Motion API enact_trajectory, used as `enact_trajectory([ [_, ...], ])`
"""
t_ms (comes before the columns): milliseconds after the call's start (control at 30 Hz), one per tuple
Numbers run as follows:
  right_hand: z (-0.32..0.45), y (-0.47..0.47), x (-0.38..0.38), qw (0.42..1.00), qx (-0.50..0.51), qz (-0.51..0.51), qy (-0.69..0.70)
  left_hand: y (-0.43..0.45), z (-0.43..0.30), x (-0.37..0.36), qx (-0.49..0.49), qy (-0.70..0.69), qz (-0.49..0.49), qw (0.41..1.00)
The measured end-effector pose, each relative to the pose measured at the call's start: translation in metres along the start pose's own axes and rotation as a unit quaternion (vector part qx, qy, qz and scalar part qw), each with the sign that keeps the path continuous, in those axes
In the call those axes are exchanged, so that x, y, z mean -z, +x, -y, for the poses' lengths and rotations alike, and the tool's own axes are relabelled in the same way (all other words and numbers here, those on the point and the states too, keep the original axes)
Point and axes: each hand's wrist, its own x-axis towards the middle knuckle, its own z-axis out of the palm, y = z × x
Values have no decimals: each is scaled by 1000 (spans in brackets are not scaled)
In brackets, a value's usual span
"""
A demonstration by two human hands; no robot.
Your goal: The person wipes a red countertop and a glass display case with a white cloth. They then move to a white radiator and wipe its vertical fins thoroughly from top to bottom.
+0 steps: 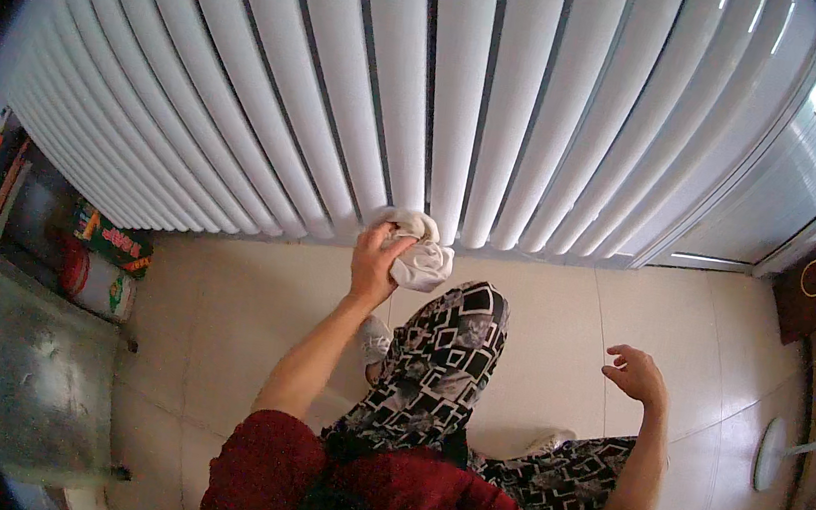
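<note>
My left hand grips a crumpled whitish cloth, which rests against the lower ends of a white column radiator. The radiator's rounded vertical tubes fan across the upper view. Out to the right, over the tiled floor, my right hand is held with its fingers apart and loosely curled, with nothing in it. My bent knee in black and white patterned trousers is just below the cloth.
At the left stand a glass-topped table and printed boxes. A frosted-panel door is at the upper right, with a brown box beside it. Near the right edge, a round pale base stands on the beige tiled floor.
</note>
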Motion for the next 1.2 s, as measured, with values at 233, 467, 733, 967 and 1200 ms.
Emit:
enact_trajectory([
  [233, 5, -7, 0, 1000, 17, -6, 17, 149, -46, 131, -132, 29, -314, 940],
  [467, 11, -14, 3, 1000, 17, -3, 26, 85, -36, 24, -94, 76, -214, 969],
  [733, 1, -12, -3, 1000, 0, 1, 18, -2, -12, -31, -51, 45, 74, 995],
  [967, 1, -7, 4, 999, 47, -12, 15, 174, -50, 120, -236, 21, -224, 945],
  [1200, 16, -15, 7, 999, 43, -22, 26, 195, -78, 98, -250, 71, -279, 924],
])
